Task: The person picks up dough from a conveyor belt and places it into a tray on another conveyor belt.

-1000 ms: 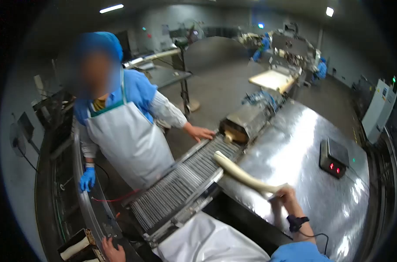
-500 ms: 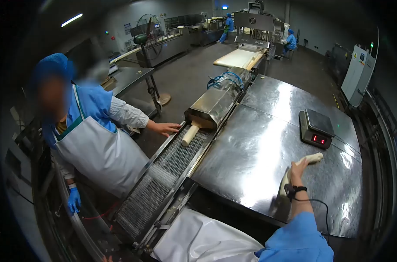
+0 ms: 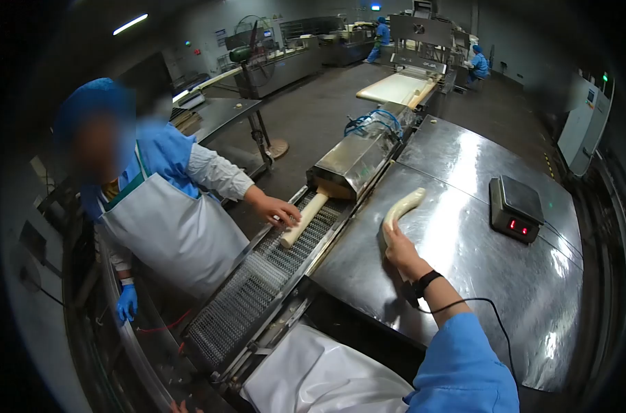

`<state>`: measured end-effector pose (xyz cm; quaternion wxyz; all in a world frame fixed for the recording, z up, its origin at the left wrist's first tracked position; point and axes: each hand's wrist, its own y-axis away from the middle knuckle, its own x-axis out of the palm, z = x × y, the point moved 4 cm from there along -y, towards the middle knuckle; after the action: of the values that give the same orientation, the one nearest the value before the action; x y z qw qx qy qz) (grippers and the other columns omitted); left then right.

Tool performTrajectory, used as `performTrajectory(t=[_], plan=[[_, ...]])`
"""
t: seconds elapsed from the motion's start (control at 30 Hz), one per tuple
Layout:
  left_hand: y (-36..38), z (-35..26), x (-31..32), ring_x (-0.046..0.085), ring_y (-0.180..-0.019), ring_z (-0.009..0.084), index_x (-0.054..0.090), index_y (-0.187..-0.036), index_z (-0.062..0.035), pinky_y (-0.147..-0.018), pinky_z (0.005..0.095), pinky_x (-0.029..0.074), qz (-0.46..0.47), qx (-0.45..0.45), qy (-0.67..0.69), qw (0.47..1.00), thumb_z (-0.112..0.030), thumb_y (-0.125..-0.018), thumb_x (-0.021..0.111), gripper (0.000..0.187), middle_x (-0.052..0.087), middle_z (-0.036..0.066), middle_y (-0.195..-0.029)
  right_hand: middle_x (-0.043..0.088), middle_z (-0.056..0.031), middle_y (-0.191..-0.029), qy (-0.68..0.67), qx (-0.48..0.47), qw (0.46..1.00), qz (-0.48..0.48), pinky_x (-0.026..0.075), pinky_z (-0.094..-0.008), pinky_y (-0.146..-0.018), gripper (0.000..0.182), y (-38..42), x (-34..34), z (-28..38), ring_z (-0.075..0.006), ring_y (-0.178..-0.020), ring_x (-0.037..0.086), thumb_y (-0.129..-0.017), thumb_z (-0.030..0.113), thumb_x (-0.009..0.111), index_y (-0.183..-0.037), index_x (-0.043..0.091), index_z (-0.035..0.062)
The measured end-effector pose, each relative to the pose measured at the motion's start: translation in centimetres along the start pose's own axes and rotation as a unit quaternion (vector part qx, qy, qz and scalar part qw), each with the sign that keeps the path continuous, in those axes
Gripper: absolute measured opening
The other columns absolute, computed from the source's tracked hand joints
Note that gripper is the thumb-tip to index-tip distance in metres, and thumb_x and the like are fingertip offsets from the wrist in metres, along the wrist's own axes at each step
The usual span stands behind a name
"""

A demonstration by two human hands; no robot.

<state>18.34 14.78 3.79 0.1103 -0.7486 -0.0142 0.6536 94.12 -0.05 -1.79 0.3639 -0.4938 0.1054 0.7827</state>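
My right hand (image 3: 404, 251) is closed round a long, curved roll of pale dough (image 3: 402, 205) over the steel table (image 3: 354, 258). The dough's far end bends to the right beyond my fingers. A dark band with a cable is on my right wrist. Only a few fingertips of my left hand (image 3: 181, 407) show at the bottom edge, and what they hold, if anything, is hidden. Another dough roll (image 3: 304, 221) lies on the mesh conveyor (image 3: 263, 275), its far end at the metal housing (image 3: 354, 162).
At the left a co-worker (image 3: 168, 206) in a white apron has one bare hand (image 3: 276, 209) at the conveyor roll and a blue-gloved hand (image 3: 126, 303) lower down. A scale (image 3: 516, 206) stands on the table's right side. Two people work in the background.
My right hand and its dough have moved left across the table, toward the conveyor. The conveyor roll shows more of its length, and the co-worker's bare hand has moved over to it.
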Motion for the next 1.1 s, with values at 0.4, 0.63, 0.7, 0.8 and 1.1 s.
performTrajectory(t=[0.4,0.63,0.7,0.8,1.1], plan=[[-4.5,4.2,-1.7,0.040,-0.140,0.0416,0.056,-0.130,0.0025,-0.115,0.0495,0.036,-0.118,-0.037,0.060,0.990,-0.006,-0.091,0.061,0.040,0.043,0.024,-0.150,0.055,-0.0285,-0.132,-0.001,-0.135,0.991,-0.010,0.051,-0.0482,-0.095,0.062,6.3,-0.6,7.7,-0.0484,-0.111,0.058,-0.077,0.006,0.067,-0.137,0.052,0.0024],[-8.2,9.7,2.0,0.037,-0.142,0.0431,0.048,-0.143,-0.0007,-0.117,0.0504,0.034,-0.137,-0.232,0.102,0.958,-0.026,-0.102,0.057,0.049,0.039,0.025,-0.154,0.063,-0.0142,-0.077,-0.434,0.240,0.853,0.163,0.056,-0.0401,-0.057,0.034,5.8,0.4,0.1,-0.0272,-0.065,0.067,-0.088,0.024,0.063,-0.106,0.058,-0.0036],[-8.4,9.7,2.3,0.034,-0.144,0.0434,0.045,-0.147,-0.0015,-0.118,0.0514,0.032,-0.107,-0.282,0.089,0.949,-0.038,-0.106,0.049,0.056,0.036,0.026,-0.156,0.060,-0.0104,-0.072,-0.550,0.298,0.774,0.098,0.056,-0.0339,-0.052,0.042,7.4,-1.1,1.4,-0.0226,-0.058,0.063,-0.095,0.039,0.059,-0.097,0.059,-0.0031],[-8.3,11.4,3.8,0.032,-0.145,0.0454,0.043,-0.149,-0.0018,-0.119,0.0532,0.029,-0.091,-0.337,0.120,0.930,-0.043,-0.106,0.044,0.059,0.034,0.029,-0.156,0.060,-0.0090,-0.072,-0.602,0.336,0.717,0.103,0.055,-0.0316,-0.052,0.046,7.4,0.5,-1.5,-0.0206,-0.056,0.060,-0.094,0.044,0.061,-0.100,0.059,-0.0013],[-7.6,9.3,1.7,0.029,-0.147,0.0460,0.045,-0.148,-0.0001,-0.120,0.0523,0.028,-0.089,-0.375,0.095,0.918,-0.045,-0.106,0.045,0.061,0.036,0.029,-0.156,0.061,-0.0091,-0.079,-0.566,0.310,0.756,0.110,0.054,-0.0312,-0.059,0.037,7.8,0.2,0.0,-0.0182,-0.062,0.057,-0.093,0.030,0.069,-0.110,0.056,-0.0003]])
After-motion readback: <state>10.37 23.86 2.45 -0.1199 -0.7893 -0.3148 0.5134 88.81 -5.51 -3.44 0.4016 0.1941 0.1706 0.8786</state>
